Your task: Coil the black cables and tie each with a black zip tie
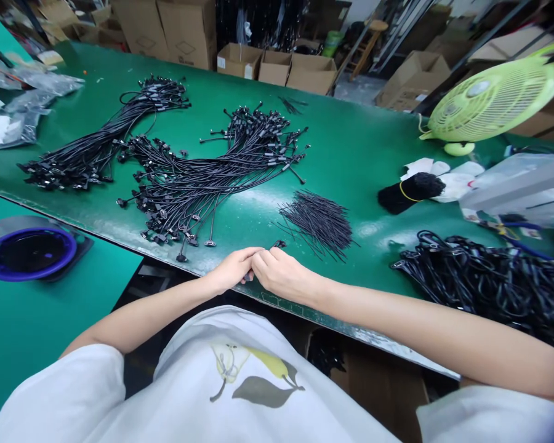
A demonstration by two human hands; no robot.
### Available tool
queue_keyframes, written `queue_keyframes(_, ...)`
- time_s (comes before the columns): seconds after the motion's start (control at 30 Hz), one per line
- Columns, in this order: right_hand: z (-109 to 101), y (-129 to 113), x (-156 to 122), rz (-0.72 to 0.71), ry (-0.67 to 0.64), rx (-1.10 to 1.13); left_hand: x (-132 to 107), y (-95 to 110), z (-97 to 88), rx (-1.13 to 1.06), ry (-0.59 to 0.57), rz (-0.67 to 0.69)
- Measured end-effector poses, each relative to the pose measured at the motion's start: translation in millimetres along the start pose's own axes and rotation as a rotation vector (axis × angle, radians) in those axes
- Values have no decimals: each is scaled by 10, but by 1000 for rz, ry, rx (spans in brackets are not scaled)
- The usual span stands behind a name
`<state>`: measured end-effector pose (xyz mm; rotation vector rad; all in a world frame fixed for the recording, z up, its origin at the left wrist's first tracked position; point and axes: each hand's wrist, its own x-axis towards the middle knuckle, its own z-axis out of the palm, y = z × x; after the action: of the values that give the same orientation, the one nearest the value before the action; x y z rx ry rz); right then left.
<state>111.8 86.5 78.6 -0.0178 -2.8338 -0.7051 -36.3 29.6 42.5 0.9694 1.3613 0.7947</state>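
My left hand and my right hand are closed together at the table's near edge. Between them is a small black cable, mostly covered by my fingers; a connector end pokes out past my right hand, and a dark bit shows below. Just beyond lies a pile of straight black cables with plugs at both ends. To the right of it, close to my right hand, is a loose heap of thin black ties.
Another cable bundle lies at left. Coiled black cables are heaped at right, near a banded black tie bundle and a green fan. A blue-rimmed round dish sits on the left surface. Cardboard boxes stand behind the table.
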Motion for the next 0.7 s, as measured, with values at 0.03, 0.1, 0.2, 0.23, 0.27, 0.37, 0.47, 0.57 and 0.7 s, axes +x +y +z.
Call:
queue_keyframes(0.03,17,7,-3,14,11,14,16,16,-4,-34,0,9)
queue_keyframes(0.1,42,10,7,65,-5,36,40,41,-8,-73,22,43)
queue_keyframes(0.2,67,6,85,185,-142,55,83,62,-4,-115,90,63)
queue_keyframes(0.23,80,14,126,225,-206,75,103,64,-2,-137,108,61)
queue_keyframes(0.27,98,31,171,265,-266,110,127,63,-2,-163,125,65)
queue_keyframes(0.37,196,140,291,402,-379,300,221,47,-30,-274,154,128)
queue_keyframes(0.47,341,243,348,602,-321,495,343,25,-108,-473,201,190)
queue_keyframes(0.57,492,210,347,902,-4,898,439,21,-224,-646,241,167)
queue_keyframes(0.7,655,83,274,1053,214,1304,360,54,-365,-401,190,336)
